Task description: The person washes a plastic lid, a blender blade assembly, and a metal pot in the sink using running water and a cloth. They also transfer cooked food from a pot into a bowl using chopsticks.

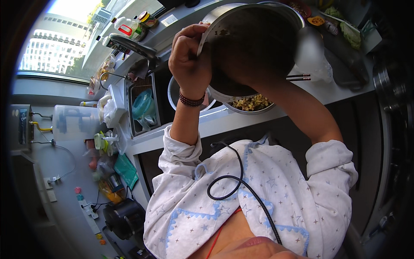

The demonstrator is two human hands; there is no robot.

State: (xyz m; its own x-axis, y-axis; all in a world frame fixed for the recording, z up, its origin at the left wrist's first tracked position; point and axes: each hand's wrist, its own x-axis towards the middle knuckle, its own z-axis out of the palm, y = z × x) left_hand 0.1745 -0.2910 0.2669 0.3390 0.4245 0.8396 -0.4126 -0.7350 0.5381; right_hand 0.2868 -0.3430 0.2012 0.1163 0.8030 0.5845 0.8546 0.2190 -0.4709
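A large metal pot or bowl [255, 42] is tilted up with its dark inside facing me, and bits of residue stick near its rim. My left hand [190, 60], with a beaded bracelet at the wrist, grips the left rim. My right hand [244, 74] reaches into the shadowed inside; its fingers are hidden in the dark. Below the tilted vessel, a metal bowl [250, 111] of chopped, mixed food rests on the counter. Another metal bowl [172, 97] stands left of it, partly hidden by my left forearm. Chopsticks [299, 77] stick out at the right.
A sink [158, 116] with a teal basket [142, 105] and a faucet [132, 45] lie left. Bottles [127, 27] and a jar [148, 19] line the windowsill. A plastic bag [315, 66], a cut pumpkin piece [316, 21] and leafy vegetables [351, 35] lie right. A cord hangs over my chest.
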